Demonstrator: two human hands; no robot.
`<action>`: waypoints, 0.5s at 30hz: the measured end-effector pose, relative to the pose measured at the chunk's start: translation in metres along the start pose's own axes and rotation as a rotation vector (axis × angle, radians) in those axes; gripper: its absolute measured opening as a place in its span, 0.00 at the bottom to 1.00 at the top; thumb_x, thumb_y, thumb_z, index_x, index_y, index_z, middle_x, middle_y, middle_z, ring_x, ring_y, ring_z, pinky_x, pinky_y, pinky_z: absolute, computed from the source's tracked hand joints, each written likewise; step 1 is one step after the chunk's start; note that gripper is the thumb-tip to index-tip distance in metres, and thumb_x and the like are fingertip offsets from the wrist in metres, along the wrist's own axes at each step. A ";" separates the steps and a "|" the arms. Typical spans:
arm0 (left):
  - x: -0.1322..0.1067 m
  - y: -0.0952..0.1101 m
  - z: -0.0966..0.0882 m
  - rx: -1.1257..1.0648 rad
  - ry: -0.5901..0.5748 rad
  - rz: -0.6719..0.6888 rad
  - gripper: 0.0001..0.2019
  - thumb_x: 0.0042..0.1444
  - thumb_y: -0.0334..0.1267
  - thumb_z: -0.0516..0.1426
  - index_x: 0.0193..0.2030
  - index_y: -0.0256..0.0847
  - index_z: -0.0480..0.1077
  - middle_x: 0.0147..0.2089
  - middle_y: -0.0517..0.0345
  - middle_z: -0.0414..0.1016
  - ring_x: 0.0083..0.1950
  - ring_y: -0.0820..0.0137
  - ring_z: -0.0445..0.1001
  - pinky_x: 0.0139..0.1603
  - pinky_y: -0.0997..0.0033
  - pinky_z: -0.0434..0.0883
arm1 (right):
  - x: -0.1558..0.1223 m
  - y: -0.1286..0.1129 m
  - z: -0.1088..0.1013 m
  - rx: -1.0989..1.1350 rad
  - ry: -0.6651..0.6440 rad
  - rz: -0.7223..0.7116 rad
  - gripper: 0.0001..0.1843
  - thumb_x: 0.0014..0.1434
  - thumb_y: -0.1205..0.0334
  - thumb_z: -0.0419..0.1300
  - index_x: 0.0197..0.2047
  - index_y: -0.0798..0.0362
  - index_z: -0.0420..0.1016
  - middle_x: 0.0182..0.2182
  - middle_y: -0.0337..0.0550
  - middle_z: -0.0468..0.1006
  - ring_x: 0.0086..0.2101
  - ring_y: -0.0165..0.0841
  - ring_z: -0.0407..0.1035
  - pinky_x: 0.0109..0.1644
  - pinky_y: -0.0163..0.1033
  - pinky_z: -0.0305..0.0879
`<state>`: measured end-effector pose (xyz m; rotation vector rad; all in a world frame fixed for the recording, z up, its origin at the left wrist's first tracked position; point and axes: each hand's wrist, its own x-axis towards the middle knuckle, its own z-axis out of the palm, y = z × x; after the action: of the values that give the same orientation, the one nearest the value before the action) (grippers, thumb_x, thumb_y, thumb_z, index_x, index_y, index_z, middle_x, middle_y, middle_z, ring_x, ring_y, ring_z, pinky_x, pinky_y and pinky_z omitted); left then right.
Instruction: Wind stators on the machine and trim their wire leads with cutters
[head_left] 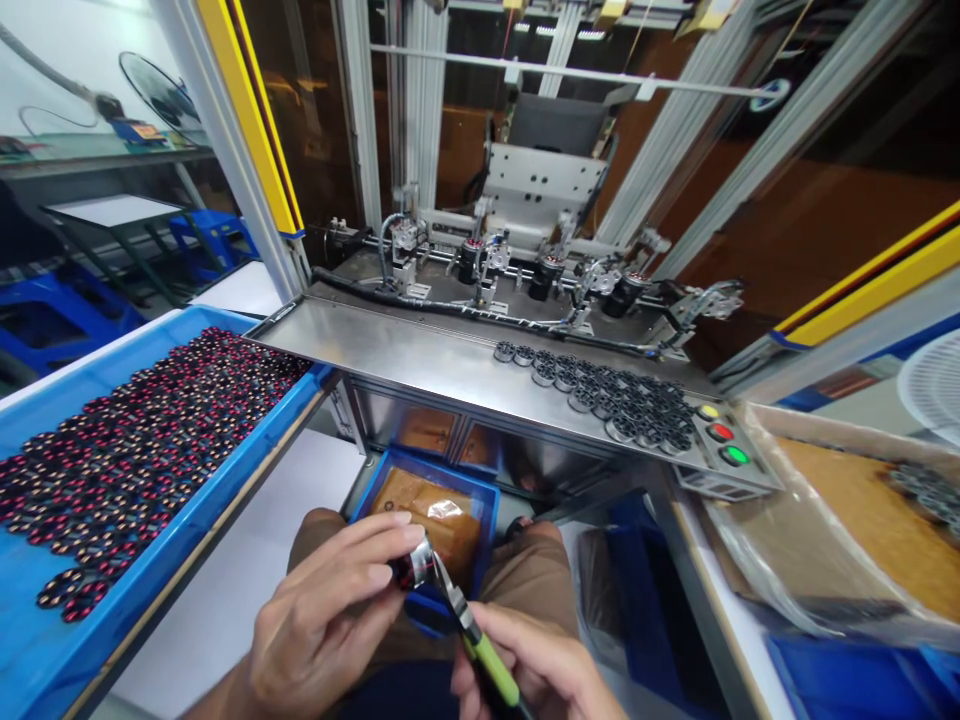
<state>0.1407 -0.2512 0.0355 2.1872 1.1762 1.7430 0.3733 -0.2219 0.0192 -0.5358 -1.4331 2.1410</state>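
Pinching a small round silver-and-black part (420, 563) between fingers and thumb, the left hand (326, 615) holds it above a blue plastic bin (489, 515). The right hand (541, 655) is closed around green-and-black-handled metal pliers (484, 645), their tips at the part's edge

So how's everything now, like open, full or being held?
Left hand, closed on a small round part
Right hand, closed around the pliers
Pliers, tips by the part
Blue tray, open, mostly covered with dark parts
Metal ledge, dark rings gathered on its right
Box at right, open
Buttons, can't tell if lit
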 end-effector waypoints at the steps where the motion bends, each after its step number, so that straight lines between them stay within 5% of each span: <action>1: -0.001 0.000 0.000 -0.002 0.000 -0.003 0.34 0.47 0.09 0.58 0.59 0.39 0.64 0.52 0.46 0.80 0.55 0.62 0.78 0.57 0.59 0.76 | 0.000 0.000 0.000 0.000 -0.002 -0.004 0.38 0.50 0.36 0.66 0.61 0.42 0.70 0.39 0.47 0.75 0.34 0.33 0.73 0.39 0.39 0.69; 10: -0.013 -0.004 -0.001 0.008 -0.028 -0.054 0.37 0.47 0.10 0.59 0.62 0.42 0.61 0.55 0.47 0.78 0.58 0.61 0.76 0.59 0.56 0.75 | 0.004 -0.007 -0.001 -0.289 0.049 -0.025 0.31 0.57 0.46 0.64 0.60 0.50 0.72 0.25 0.40 0.71 0.25 0.27 0.62 0.33 0.35 0.66; 15: -0.008 -0.003 0.000 0.091 -0.013 -0.018 0.37 0.48 0.12 0.60 0.64 0.41 0.61 0.54 0.50 0.78 0.57 0.65 0.76 0.61 0.63 0.73 | -0.006 -0.008 -0.005 -0.163 0.156 0.044 0.36 0.56 0.46 0.65 0.65 0.46 0.64 0.43 0.52 0.76 0.37 0.36 0.73 0.45 0.44 0.70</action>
<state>0.1388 -0.2537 0.0274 2.2268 1.2928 1.6974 0.3822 -0.2193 0.0248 -0.7841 -1.5276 1.9778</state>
